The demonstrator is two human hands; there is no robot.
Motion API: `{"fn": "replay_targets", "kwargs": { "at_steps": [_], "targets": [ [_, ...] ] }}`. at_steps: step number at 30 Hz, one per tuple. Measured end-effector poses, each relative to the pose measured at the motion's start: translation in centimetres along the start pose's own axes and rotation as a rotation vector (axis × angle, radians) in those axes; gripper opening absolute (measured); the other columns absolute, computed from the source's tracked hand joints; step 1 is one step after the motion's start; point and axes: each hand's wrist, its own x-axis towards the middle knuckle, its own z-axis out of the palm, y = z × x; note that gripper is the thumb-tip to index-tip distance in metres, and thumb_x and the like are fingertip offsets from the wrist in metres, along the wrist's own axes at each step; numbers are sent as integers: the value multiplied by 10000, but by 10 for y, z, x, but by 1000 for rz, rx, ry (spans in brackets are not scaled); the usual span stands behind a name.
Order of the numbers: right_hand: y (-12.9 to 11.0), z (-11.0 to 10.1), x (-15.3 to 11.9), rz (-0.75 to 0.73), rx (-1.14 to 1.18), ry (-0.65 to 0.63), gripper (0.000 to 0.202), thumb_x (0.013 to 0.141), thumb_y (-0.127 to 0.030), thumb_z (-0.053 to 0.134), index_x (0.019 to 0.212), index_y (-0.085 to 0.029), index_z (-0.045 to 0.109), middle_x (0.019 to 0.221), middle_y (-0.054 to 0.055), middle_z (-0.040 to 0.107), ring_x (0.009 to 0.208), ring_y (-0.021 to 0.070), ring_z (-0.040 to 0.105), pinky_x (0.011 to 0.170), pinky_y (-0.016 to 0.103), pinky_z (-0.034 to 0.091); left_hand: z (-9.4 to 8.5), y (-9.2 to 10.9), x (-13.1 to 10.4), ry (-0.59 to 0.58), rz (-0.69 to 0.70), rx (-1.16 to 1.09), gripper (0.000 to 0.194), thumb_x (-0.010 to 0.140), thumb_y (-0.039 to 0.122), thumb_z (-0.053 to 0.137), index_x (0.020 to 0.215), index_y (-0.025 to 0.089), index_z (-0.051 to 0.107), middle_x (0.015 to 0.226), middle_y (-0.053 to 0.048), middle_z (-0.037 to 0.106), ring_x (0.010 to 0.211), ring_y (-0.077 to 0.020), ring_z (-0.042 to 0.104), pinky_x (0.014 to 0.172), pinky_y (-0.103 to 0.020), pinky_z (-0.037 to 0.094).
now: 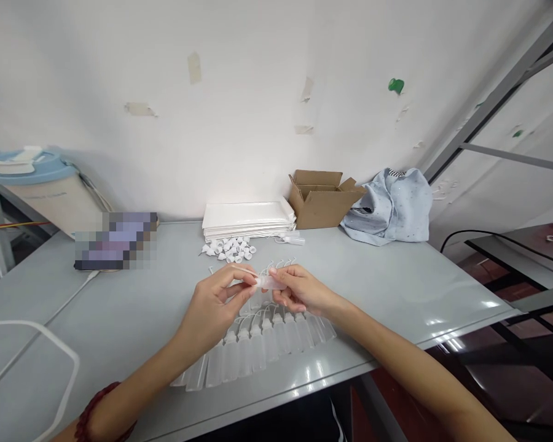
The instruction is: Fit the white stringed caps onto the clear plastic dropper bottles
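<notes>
Both hands meet over the middle of the grey table. My right hand (301,288) holds a small translucent white bottle (271,283), lying nearly level, between thumb and fingers. At the bottle's left end, my left hand (223,296) pinches its white tip; the fingers hide most of that part. Below the hands lies a row of similar translucent bottles (257,351) with thin curved tubes at their tops. Behind the hands sits a pile of small white caps (233,248).
A stack of flat white packages (249,220) stands by the wall, beside an open cardboard box (325,205) and a light blue cloth (396,205). At left are a blurred phone (117,240), a blue-lidded container (59,196) and white cables on the grey table (166,252).
</notes>
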Motion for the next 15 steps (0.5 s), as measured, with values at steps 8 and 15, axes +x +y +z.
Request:
{"fn": "replay_targets", "kwargs": {
  "at_steps": [8, 15],
  "targets": [
    [-2, 1, -3, -62, -50, -1, 428, 856, -521, 513, 738, -116, 587, 540, -48, 540, 277, 12, 347, 290, 168, 213, -11, 0, 8, -139, -327, -186, 227, 729, 403, 710, 833, 202, 693, 846, -20, 700, 852, -185, 659, 827, -299, 526],
    [-1, 1, -3, -70, -134, -27, 460, 869, -509, 490, 584, -147, 483, 430, -67, 464, 260, 21, 305, 291, 180, 202, -12, -4, 8, -265, -266, -19, 205, 790, 368, 637, 790, 171, 693, 667, -19, 681, 614, -153, 639, 616, -276, 551]
  ]
}}
